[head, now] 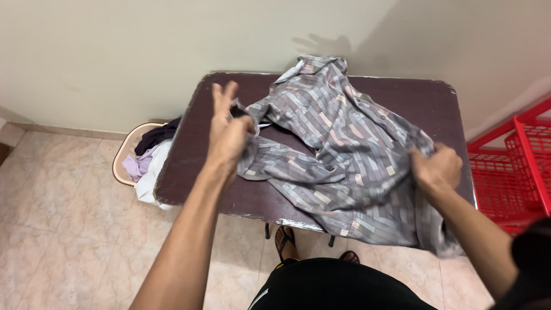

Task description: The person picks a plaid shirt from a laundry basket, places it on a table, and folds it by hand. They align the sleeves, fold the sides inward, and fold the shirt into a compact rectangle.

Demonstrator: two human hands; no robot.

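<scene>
Fingers of the left hand are being held partly spread, two of them raised straight up toward the upper middle of the frame, while the thumb and remaining fingers are being pinched on an edge of the grey patterned shirt. At the right of the frame the right hand is being kept closed in a fist around a bunched fold of the same shirt, so the cloth is being gripped at two points well apart. The shirt is being spread across the dark maroon surface, its collar end lying toward the wall at the top of the frame and its lower part hanging over the near edge at the lower right. It is judged to be light, thin and soft: it is creasing and draping freely, so it is likely to sag wherever it is left unsupported and to slide easily over the smooth top. Hold is best taken at seams, the collar or the shoulder edges, where the cloth is doubled and firmer, rather than in the loose middle. At the left of the frame a pale basket with purple, dark and white clothes is being kept on the tiled floor just beside the surface, and a red plastic basket is being seen at the right edge.
</scene>
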